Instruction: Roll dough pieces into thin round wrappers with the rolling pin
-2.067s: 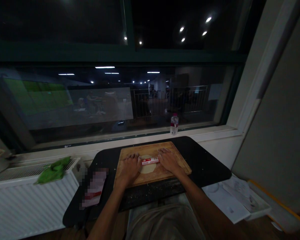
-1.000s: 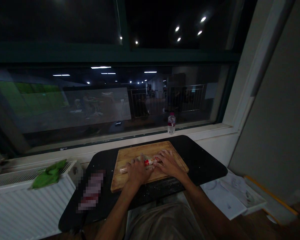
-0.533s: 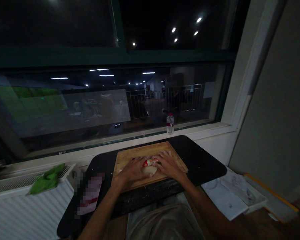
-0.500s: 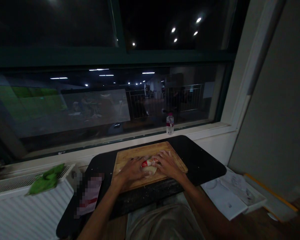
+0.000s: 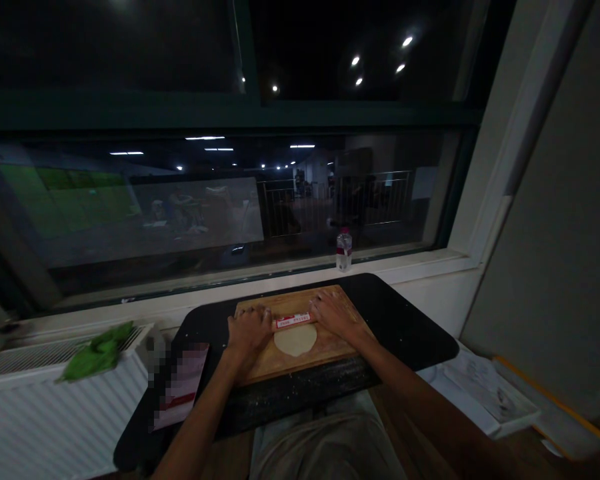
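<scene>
A flat round of dough (image 5: pixel 296 341) lies on the wooden board (image 5: pixel 275 368). Across its far edge runs a rolling pin (image 5: pixel 293 321) with a red and white printed label on its middle. My left hand (image 5: pixel 251 329) is closed round the pin's left end, fingers curled over it. At the other end my right hand (image 5: pixel 331 312) grips it, knuckles up. Both ends of the pin are hidden under the hands.
The board rests on a black table (image 5: pixel 407 327) dusted with white specks. A pink and white packet (image 5: pixel 185 383) lies at the left. A water bottle (image 5: pixel 345 250) stands on the sill, a green cloth (image 5: pixel 97 351) hangs over the radiator, and a white box (image 5: pixel 480 387) sits at right.
The rolling pin has moved to the far edge of the dough, leaving most of the dough showing. My hands have gone from flat and spread over the pin to curled round its ends.
</scene>
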### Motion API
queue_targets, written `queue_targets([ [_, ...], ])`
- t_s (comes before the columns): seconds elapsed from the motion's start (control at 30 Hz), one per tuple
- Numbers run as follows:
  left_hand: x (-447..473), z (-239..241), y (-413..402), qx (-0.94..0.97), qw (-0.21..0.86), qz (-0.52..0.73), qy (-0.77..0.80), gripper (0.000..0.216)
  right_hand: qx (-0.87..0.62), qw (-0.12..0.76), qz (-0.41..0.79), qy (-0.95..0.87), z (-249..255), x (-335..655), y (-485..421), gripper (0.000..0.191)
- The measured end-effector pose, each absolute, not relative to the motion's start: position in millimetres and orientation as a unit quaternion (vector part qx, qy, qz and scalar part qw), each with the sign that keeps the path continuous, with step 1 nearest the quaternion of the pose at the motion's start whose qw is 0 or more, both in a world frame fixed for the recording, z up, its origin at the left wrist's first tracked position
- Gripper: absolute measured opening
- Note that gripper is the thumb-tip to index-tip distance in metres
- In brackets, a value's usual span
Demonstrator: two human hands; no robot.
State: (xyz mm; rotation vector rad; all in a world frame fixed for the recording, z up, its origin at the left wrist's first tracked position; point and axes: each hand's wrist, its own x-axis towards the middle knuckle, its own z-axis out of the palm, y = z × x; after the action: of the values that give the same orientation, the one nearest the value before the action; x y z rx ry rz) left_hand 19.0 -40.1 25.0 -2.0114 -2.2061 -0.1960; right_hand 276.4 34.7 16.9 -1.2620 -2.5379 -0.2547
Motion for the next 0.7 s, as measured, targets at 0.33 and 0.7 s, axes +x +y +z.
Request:
queue_targets([
  [0.33, 7, 14, -22, -0.715, 0.086, -0.041, -0.692, 0.048, -0.387, 0.104, -0.011, -0.916, 26, 264, 72, 0.044],
  [0.7, 4, 2, -35, -0.723, 0.090, -0.065, -0.682, 0.046, -0.438, 0.143, -0.013, -0.888, 0, 265, 65, 0.058],
])
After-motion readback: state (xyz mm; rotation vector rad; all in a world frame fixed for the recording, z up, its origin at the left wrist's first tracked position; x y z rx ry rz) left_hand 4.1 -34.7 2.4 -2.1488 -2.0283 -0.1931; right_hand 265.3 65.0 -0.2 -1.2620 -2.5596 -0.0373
